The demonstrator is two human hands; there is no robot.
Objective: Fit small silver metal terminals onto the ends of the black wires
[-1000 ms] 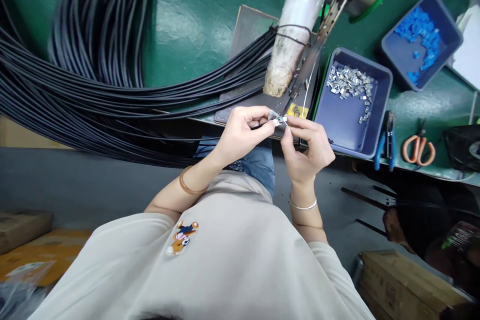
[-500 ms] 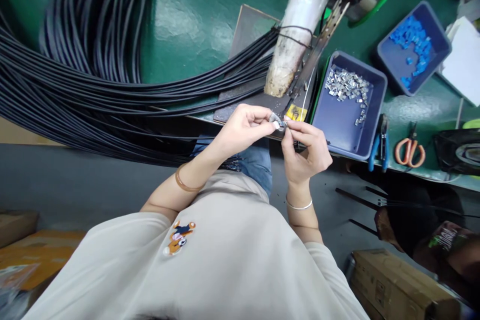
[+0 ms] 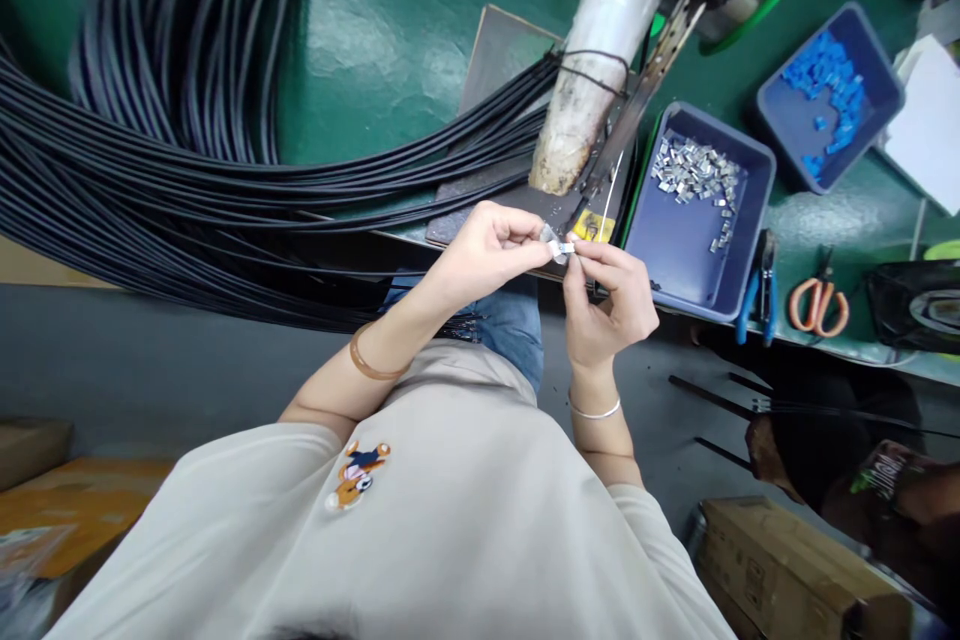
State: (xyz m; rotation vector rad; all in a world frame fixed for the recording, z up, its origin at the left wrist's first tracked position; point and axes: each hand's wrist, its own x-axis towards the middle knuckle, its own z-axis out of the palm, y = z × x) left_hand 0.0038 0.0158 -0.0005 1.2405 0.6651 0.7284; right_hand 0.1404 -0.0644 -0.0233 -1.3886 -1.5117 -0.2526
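Note:
In front of my lap, both hands meet fingertip to fingertip over a small silver metal connector shell. My left hand pinches its left end between thumb and forefinger, with something pale and translucent at the fingertips. My right hand has thumb and fingers closed at the shell's right end. Whether a cable end is inside the shell cannot be made out. Just right of my hands, a blue-grey tray holds many loose silver metal pieces that look alike.
Thick bundles of black cable cross the green table from the left. A plastic-wrapped post rises behind my hands. On the right lie blue-handled pliers, orange scissors and a bin of blue pieces. Another person is at right.
The metal piece between my fingertips now shows a brighter, plainer silver face, where it looked darker before. My right hand has shifted very slightly left.

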